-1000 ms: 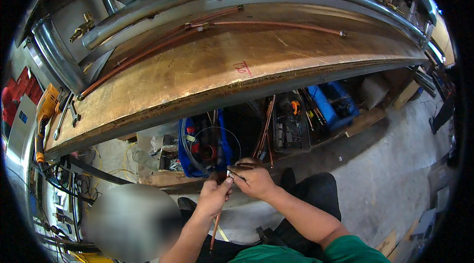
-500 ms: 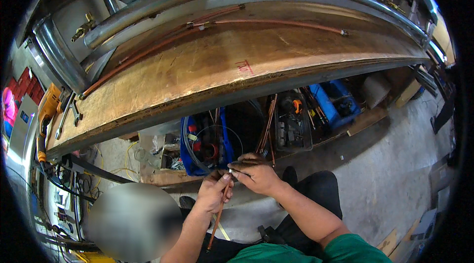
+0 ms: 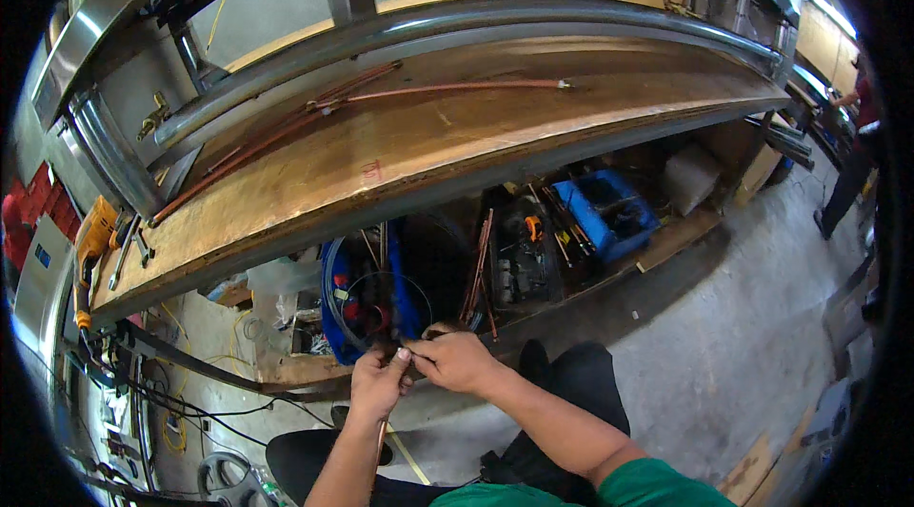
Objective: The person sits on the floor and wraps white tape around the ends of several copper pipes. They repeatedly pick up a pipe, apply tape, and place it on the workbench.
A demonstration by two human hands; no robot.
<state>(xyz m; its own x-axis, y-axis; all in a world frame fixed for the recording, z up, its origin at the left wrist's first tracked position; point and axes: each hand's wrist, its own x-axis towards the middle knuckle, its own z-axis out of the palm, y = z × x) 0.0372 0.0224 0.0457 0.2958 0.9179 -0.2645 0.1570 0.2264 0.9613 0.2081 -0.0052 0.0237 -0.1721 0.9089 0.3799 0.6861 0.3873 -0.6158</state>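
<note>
My left hand (image 3: 379, 381) is closed round a thin copper tube (image 3: 384, 437), whose lower part shows beneath it beside my left forearm. Touching it from the right, my right hand (image 3: 455, 360) has its fingers pinched together at the tube's upper end. What sits between those fingertips is hidden. Both hands are in front of the bench's lower shelf, just below a blue bin (image 3: 411, 309) that holds coiled clear hose and mixed parts. To the right of the bin, several thin copper tubes (image 3: 478, 269) lean in a bundle.
Long joined copper tubes (image 3: 433, 89) lie on the wooden bench top (image 3: 514, 112) above my hands. Wrenches (image 3: 122, 255) and an orange power tool (image 3: 93, 238) are at its left end. A second blue bin (image 3: 609, 238) stands below. Another person (image 3: 850, 150) is at far right.
My view has swung right, so the bench and bins appear further left. My hands stay together on the tube, and the pale piece between my fingertips is now covered. A person has appeared at far right.
</note>
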